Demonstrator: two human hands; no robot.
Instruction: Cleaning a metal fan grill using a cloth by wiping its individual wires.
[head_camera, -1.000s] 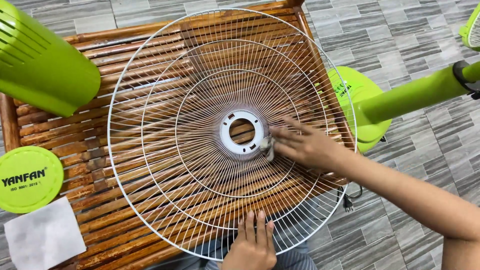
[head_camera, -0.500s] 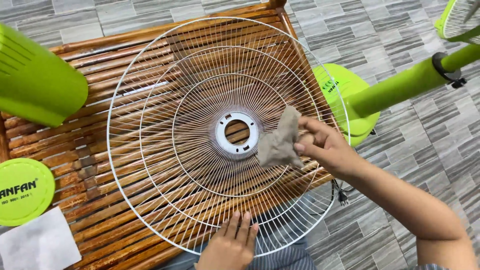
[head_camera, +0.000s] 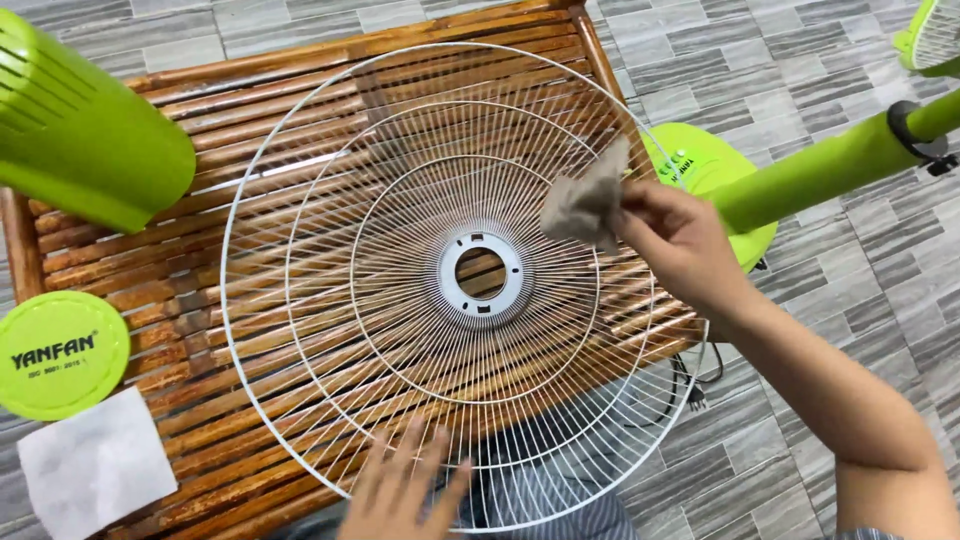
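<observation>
Lifted away from the hub, the right hand (head_camera: 680, 240) now pinches a soiled grey wipe (head_camera: 585, 205) over the white fan grille (head_camera: 300, 300) at two o'clock, while the left hand (head_camera: 405, 490), fingers spread flat, steadies the rim at six. Wiping looks mid-way; next, the wipe likely needs pressing onto uncleaned wires. Beneath lies a bamboo slatted surface (head_camera: 130, 270) on grey floor tiles (head_camera: 800, 50), with a green fan stand (head_camera: 800, 185) at three o'clock.

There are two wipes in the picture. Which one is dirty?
The crumpled wipe pinched in the right hand above the fan guard is grey-brown; the flat wipe at lower left is clean white.
</observation>
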